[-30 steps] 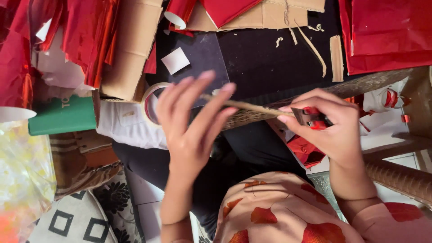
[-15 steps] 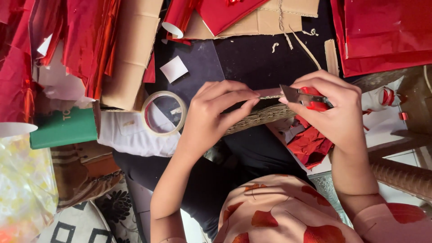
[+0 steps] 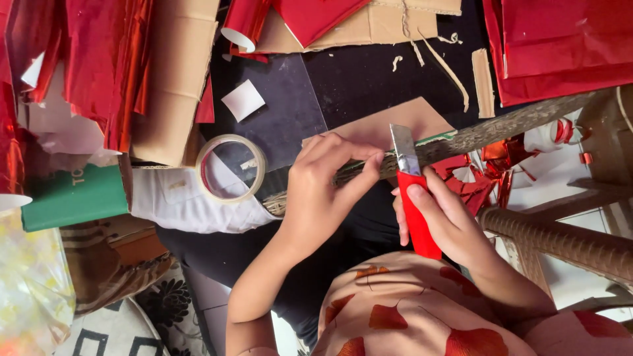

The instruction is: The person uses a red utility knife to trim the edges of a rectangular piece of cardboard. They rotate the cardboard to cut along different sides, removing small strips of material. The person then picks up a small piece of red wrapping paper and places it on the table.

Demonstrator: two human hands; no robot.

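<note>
My left hand pinches a long thin brown stick that runs from the tape roll up toward the right. My right hand grips a red utility knife. Its metal blade points away from me and rests across the stick, just beside my left fingertips. A flat piece of brown cardboard lies under the stick on a dark surface.
A roll of clear tape lies left of my hand on white cloth. Red foil sheets and cardboard pieces lie at the far side. A green book is at the left, a wicker chair leg at the right.
My left hand went from spread open over the stick to pinching it. My right hand turned the knife from lying sideways to blade pointing away, set against the stick.
</note>
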